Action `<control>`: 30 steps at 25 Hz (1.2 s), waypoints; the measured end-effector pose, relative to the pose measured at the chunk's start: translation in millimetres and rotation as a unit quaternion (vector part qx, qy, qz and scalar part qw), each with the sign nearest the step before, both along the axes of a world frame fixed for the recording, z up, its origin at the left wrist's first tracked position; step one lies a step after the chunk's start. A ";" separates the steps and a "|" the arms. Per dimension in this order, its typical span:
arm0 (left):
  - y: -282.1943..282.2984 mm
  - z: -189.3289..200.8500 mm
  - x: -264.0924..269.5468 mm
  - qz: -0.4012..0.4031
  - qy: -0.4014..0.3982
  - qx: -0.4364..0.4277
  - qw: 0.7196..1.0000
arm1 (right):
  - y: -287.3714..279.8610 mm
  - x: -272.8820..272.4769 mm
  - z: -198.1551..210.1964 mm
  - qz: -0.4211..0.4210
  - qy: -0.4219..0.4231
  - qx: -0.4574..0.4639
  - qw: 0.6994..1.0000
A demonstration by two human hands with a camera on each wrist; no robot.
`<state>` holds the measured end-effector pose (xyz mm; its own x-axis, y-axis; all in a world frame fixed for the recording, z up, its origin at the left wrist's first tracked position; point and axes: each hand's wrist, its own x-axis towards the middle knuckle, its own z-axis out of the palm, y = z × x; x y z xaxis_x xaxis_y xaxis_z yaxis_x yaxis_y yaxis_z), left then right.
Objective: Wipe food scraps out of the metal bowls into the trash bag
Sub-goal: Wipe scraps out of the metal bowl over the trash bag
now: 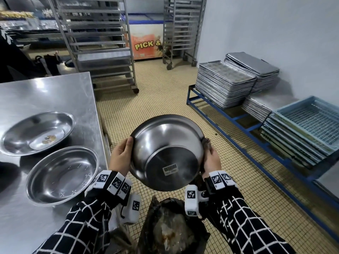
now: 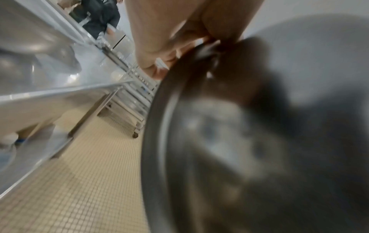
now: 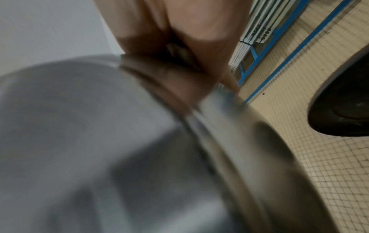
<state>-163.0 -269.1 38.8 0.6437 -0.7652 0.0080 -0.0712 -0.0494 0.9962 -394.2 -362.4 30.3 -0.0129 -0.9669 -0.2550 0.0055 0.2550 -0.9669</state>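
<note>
I hold a large metal bowl [image 1: 165, 149] in the air, tipped so that its base with a barcode sticker faces me; its inside is hidden. My left hand [image 1: 122, 154] grips the left rim, thumb on the outside. My right hand [image 1: 211, 158] grips the right rim together with a dark cloth [image 1: 206, 143]. The black trash bag [image 1: 174, 230] gapes open just below the bowl. The wrist views are blurred: the left hand [image 2: 159, 47] is curled on the bowl's rim [image 2: 157, 126], and the right hand [image 3: 189, 31] clasps the bowl [image 3: 99, 126].
The steel table [image 1: 45, 92] on my left carries a metal bowl with food scraps [image 1: 36, 132] and a nearer metal bowl [image 1: 62, 175]. Wheeled racks [image 1: 102, 43] stand behind. Stacked baking trays [image 1: 225, 83] and blue crates [image 1: 308, 123] line the right wall on a blue frame.
</note>
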 end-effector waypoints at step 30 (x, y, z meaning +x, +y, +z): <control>16.8 19.2 -7.3 -0.068 -0.031 0.047 0.996 | 15.2 6.2 15.0 0.049 0.280 -0.015 0.959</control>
